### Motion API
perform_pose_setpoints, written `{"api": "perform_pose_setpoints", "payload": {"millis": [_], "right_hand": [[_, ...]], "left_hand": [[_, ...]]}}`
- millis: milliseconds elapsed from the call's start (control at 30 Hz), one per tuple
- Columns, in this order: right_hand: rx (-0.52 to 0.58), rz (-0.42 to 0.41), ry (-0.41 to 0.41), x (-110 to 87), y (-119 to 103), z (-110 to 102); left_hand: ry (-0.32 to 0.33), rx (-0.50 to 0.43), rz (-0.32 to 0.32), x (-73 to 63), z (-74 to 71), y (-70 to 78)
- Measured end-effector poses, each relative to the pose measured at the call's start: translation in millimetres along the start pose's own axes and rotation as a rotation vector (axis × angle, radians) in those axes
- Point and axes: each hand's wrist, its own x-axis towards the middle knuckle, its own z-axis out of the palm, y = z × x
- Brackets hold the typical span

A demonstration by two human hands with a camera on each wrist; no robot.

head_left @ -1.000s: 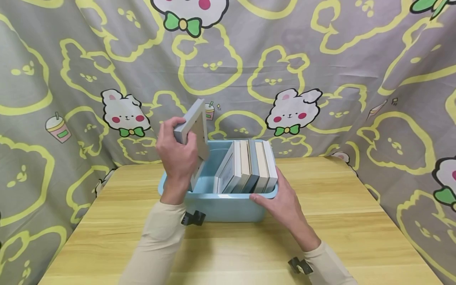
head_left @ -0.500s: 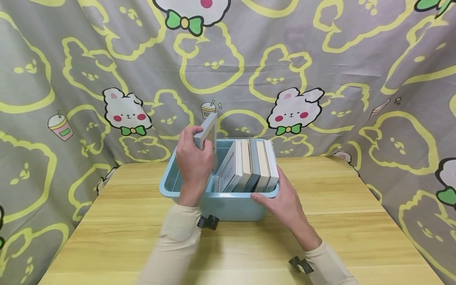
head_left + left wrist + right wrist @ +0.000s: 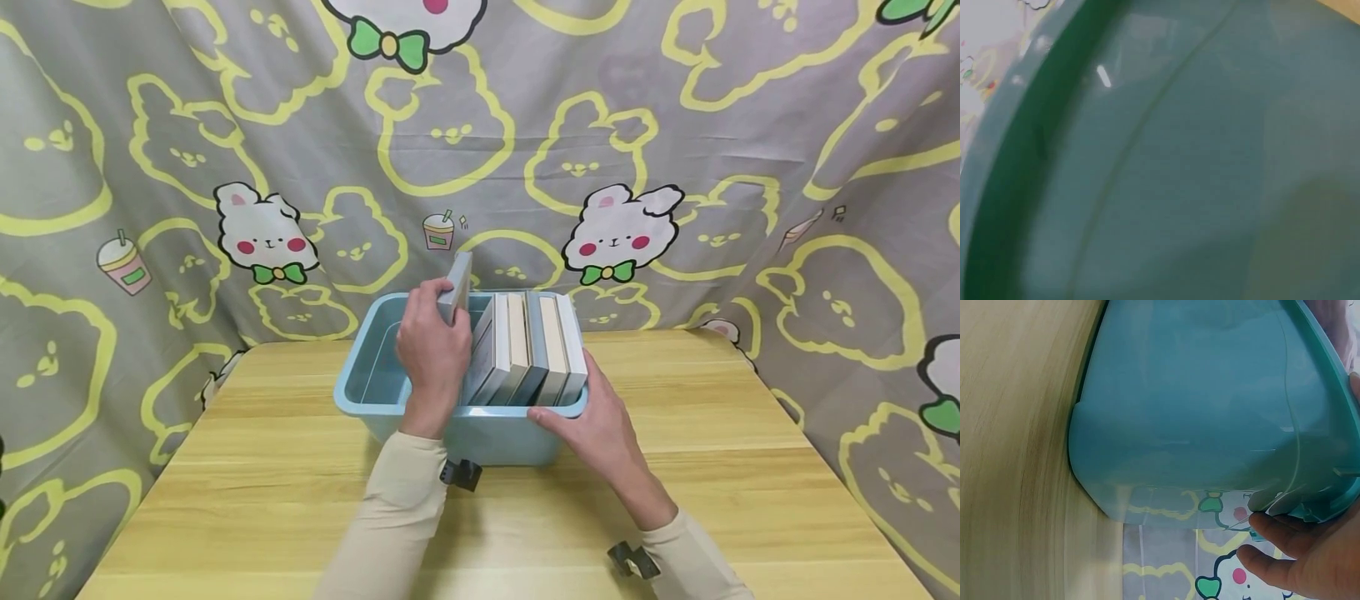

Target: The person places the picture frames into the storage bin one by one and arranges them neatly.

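A light blue plastic basin sits on the table, with several picture frames standing in a leaning row in its right part. My left hand grips a grey-blue picture frame by its upper edge, low inside the basin and close against the left end of that row. The lower part of this frame is hidden behind the hand. My right hand holds the basin's front right corner, thumb over the rim. From the right wrist, the fingers show along the basin's outer side under the rim.
The left part of the basin shows its bare inner wall. A wooden table extends around the basin. A patterned grey curtain hangs behind the table and along both sides.
My left hand has moved right and down, lowering the grey-blue picture frame from above the basin's left part to beside the row. The right hand has stayed at its corner.
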Motion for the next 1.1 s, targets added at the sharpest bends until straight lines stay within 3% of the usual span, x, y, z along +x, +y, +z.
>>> {"api": "perform_pose_setpoints", "payload": {"millis": [267, 500, 800, 967, 1100], "right_hand": [[-0.006, -0.007, 0.002, 0.5, 0.7, -0.3], [-0.003, -0.014, 0.005, 1.9, 1.2, -1.3], [-0.005, -0.011, 0.002, 2.3, 1.0, -0.1], [-0.007, -0.011, 0.0, 2.7, 1.0, 0.1], [-0.01, -0.004, -0.001, 3.0, 1.1, 0.2]], "left_hand": [[-0.073, 0.062, -0.001, -5.7, 4.5, -1.2], [-0.183, 0.081, -0.044, -6.7, 4.2, -0.7], [-0.277, 0.068, -0.09, -12.0, -6.0, -2.5], [-0.298, 0.109, -0.069, -15.5, -13.4, -3.9], [-0.271, 0.136, -0.036, -16.5, -16.6, -7.7]]}}
